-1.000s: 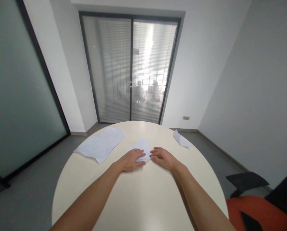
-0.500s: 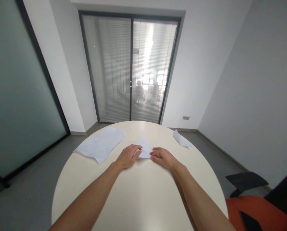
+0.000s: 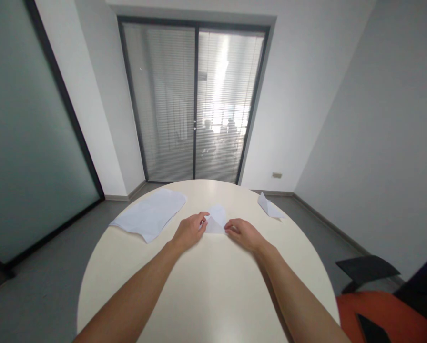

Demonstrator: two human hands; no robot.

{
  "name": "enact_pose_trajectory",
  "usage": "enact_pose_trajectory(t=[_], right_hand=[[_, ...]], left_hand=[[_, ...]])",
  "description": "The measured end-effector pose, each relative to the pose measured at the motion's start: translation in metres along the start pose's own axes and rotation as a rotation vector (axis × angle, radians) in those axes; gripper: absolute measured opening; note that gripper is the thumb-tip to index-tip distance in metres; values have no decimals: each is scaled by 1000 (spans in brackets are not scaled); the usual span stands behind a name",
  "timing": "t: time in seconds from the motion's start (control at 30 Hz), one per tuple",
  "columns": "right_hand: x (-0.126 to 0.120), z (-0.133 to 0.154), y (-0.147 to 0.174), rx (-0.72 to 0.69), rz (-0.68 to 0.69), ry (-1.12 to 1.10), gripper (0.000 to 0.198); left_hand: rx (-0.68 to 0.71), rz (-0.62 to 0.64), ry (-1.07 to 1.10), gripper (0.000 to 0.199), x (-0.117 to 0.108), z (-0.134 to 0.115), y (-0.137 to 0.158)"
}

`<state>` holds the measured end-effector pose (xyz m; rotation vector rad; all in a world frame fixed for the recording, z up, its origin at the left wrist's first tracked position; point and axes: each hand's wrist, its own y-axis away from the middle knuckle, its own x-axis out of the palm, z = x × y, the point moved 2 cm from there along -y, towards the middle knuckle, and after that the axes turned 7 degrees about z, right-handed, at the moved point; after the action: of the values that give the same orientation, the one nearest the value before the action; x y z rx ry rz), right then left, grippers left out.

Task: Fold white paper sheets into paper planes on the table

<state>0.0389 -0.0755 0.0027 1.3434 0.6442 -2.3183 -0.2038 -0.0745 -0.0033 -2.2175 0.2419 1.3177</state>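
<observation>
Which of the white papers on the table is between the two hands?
The small folded paper, midway between the left hand and right hand. The large paper lies left of both hands; the other folded piece, beyond them to the right.

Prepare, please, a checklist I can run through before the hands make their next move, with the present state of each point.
1. Left hand at the left side of the folded white paper: ok.
2. Right hand at its right corner: ok.
3. Fold edges matching exactly: cannot tell, too small.
4. Larger white paper, left on the round table, apart from both hands: ok.
5. Second folded paper, far right, apart from both hands: ok.
</observation>
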Motion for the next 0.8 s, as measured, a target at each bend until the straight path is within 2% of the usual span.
enact_pose_trajectory(t=[0.3, 0.53, 0.8], right_hand=[[3, -4, -1, 27, 4, -12, 32], [3, 3, -1, -37, 6, -29, 29], [5, 15, -2, -112, 52, -49, 19]], left_hand=[[-25, 52, -2, 51, 7, 5, 1], [85, 53, -18, 47, 8, 1, 0], [117, 144, -44, 28, 11, -3, 0]])
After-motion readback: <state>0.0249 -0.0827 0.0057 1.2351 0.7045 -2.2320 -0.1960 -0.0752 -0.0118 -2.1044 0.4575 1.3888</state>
